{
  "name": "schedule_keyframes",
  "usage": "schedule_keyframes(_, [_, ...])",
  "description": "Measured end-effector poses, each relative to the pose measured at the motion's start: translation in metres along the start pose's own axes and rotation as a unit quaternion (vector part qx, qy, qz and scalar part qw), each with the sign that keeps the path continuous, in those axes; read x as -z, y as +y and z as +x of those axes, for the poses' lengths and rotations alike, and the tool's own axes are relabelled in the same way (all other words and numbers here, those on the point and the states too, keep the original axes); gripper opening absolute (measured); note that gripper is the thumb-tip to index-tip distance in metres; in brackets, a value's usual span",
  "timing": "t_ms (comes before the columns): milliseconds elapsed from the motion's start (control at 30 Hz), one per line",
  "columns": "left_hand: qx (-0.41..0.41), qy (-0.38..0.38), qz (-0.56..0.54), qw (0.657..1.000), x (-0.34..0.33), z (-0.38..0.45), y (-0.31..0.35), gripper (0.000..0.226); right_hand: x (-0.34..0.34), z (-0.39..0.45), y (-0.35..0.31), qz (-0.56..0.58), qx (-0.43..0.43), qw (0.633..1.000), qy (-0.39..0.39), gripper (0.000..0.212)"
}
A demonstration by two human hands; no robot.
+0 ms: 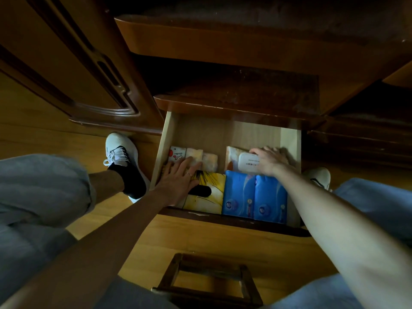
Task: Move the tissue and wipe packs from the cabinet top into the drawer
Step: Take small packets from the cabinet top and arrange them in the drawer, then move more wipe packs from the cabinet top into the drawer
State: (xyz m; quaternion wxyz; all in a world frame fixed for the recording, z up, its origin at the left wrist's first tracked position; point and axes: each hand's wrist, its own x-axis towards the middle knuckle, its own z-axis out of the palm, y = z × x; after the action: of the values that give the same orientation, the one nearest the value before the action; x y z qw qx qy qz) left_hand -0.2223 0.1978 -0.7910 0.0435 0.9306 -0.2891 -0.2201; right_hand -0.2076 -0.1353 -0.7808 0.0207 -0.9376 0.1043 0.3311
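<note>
The light wooden drawer [200, 132] is pulled out below the dark cabinet top [240, 88]. Inside lie a yellow tissue box [211, 192], two blue tissue packs [254, 197], small pale pocket packs [209, 160] and a red-and-white pack [176, 153] at the back left. My left hand [178, 181] lies flat with straight fingers on the pale pocket packs and the yellow box. My right hand [267, 160] holds a white wipe pack [247, 162] at the back right, fingers curled over its far edge, above a pale pack [233, 152].
A carved wardrobe door [84, 70] stands to the left. My feet in white shoes [120, 152] flank the drawer on the wooden floor [211, 241]. A small dark wooden stool [207, 282] sits between my knees. An upper shelf ledge [223, 39] overhangs the cabinet.
</note>
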Motion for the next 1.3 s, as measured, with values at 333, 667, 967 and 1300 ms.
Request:
schedule_keyframes(333, [0.009, -0.035, 0.017, 0.999, 0.040, -0.008, 0.012, 0.065, 0.015, -0.061, -0.005, 0.143, -0.041, 0.988, 0.031, 0.082])
schedule_keyframes(667, [-0.091, 0.284, 0.014, 0.954, 0.259, -0.073, 0.067, 0.040, 0.191, -0.210, 0.010, 0.263, 0.174, 0.923, 0.219, 0.029])
schedule_keyframes(967, [-0.120, 0.517, 0.065, 0.845, 0.472, -0.076, 0.108, 0.036, 0.364, -0.290, 0.048, 0.147, 0.123, 0.829, 0.525, 0.033])
schedule_keyframes(1300, [-0.047, 0.370, 0.047, 0.927, 0.532, 0.022, 0.124, 0.035, 0.394, -0.259, 0.070, 0.003, 0.087, 0.779, 0.621, 0.040])
